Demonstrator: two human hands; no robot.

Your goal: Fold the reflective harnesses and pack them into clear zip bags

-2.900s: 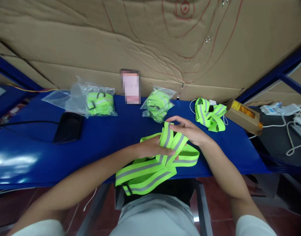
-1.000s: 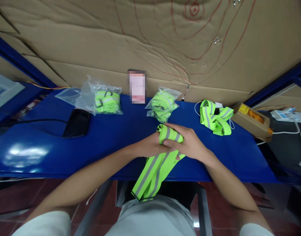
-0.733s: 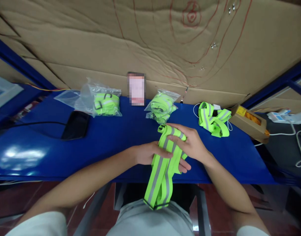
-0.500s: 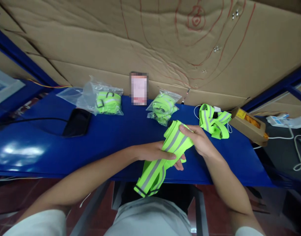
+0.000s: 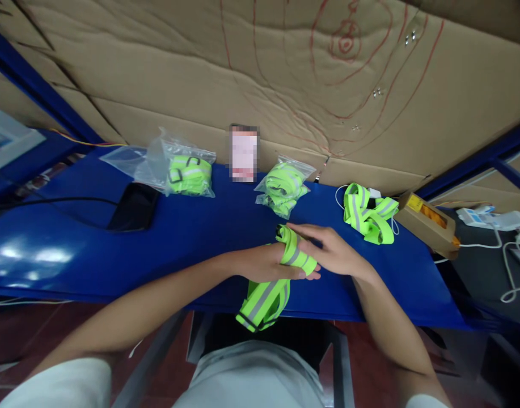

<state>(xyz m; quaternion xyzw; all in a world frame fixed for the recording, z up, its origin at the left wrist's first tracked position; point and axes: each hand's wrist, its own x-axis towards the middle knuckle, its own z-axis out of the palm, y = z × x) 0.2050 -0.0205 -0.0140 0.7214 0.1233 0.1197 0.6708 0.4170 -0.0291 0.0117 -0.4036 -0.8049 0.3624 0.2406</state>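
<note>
A neon-yellow reflective strap with grey stripes is bunched between my hands above the table's front edge. My left hand is closed around its middle, thumb pointing right. From the right, my right hand presses on the folded upper part, its fingers wrapped over the far side and partly hidden. Below my left hand the strap hangs in a loop, with a black slider at its lower end. Another black piece shows at the top of the fold.
On the blue table lie bagged straps, a second bagged bundle and a loose strap. A black phone-like device with a cable is left, a cardboard box right. A cardboard wall closes the back.
The strap's upper part has been folded down into a shorter bundle. My right hand has moved from pinching its upper end to pressing around the fold.
</note>
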